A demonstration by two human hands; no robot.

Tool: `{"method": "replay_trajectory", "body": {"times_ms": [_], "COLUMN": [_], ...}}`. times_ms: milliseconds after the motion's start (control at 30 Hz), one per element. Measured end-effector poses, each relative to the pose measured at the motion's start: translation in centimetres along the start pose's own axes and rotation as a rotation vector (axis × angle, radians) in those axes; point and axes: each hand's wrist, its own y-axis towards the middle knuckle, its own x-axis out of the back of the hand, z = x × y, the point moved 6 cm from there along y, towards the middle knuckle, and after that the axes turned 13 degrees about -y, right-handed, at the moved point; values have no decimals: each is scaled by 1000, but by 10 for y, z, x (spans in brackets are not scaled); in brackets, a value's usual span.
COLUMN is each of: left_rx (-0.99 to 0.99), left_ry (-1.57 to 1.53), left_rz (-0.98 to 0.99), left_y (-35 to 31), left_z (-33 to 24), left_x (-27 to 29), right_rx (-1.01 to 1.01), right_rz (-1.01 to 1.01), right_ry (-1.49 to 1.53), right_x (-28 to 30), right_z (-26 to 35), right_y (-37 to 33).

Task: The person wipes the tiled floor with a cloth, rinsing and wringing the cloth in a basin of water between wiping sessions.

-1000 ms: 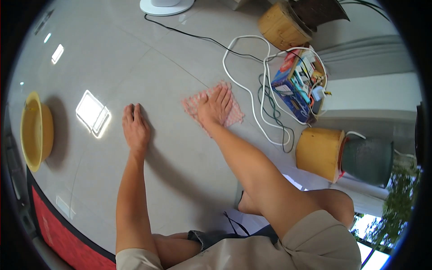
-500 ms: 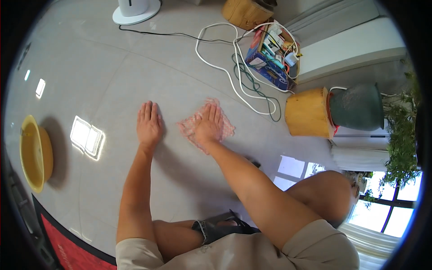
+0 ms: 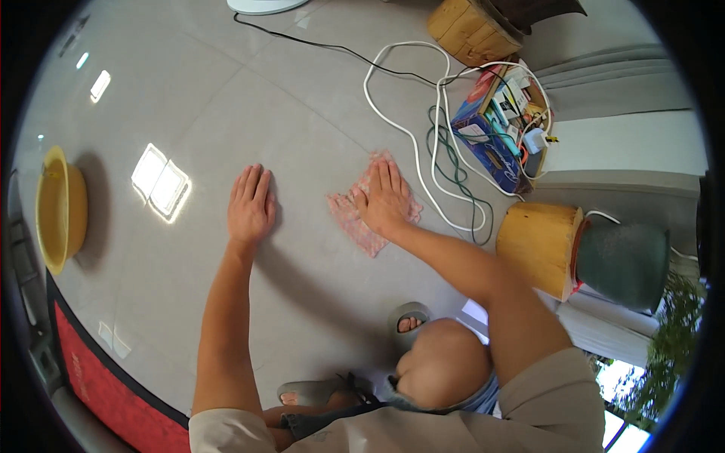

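Note:
My left hand (image 3: 251, 204) rests palm down on the grey tiled floor (image 3: 302, 291), its fingers stretched out and nothing under it that I can see. To its right, my right hand (image 3: 385, 200) lies flat on a pink patterned cloth (image 3: 366, 230), pressing it to the floor with the fingers extended. Part of the cloth is hidden beneath the palm, while its edges spread out on both sides. Close to the cloth's right side run a loose white cord (image 3: 414, 140) and a dark green cord (image 3: 456, 170).
A yellow basin (image 3: 72, 219) stands at the left, above a red mat (image 3: 113, 392) with a black border. On the right are a blue box of odds and ends (image 3: 491, 147), a wooden stump (image 3: 536, 245) and a dark green pot (image 3: 623, 257). Another stump (image 3: 472, 34) stands farther back.
My right hand and the cloth have slid away from me, closer to the cords. The view has turned, and my sandalled feet now show. My left hand stays flat on the floor.

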Motion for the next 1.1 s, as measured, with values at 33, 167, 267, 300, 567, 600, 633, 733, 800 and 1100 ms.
{"method": "replay_trajectory", "body": {"times_ms": [33,167,267,300,567,600,633,733,800,1100], "left_rx": [4,86,235,346,361,357,355,430,433,412], "left_ry": [13,4,17,-4,151,158,158,-3,118,182], "left_rz": [6,23,-88,-179,-164,-144,-115,-64,-118,-162], "left_y": [3,7,8,7,22,20,18,28,34,43], "left_z": [-4,-14,-7,-8,-27,-21,-17,2,5,8], "left_x": [-1,-13,-19,-24,-42,-40,-38,-26,-27,-32], "right_rx": [54,165,179,182,226,237,248,241,227,360], "right_rz": [-113,-343,-354,-347,-363,-379,-362,-350,-371,-382], "right_ry": [26,164,174,176,177,186,218,218,182,240], "right_x": [8,24,13,8,16,21,20,12,10,34], "right_z": [1,-4,-16,-22,-5,-4,-6,-21,-19,51], "right_y": [6,27,1,-8,48,50,43,21,20,122]}}
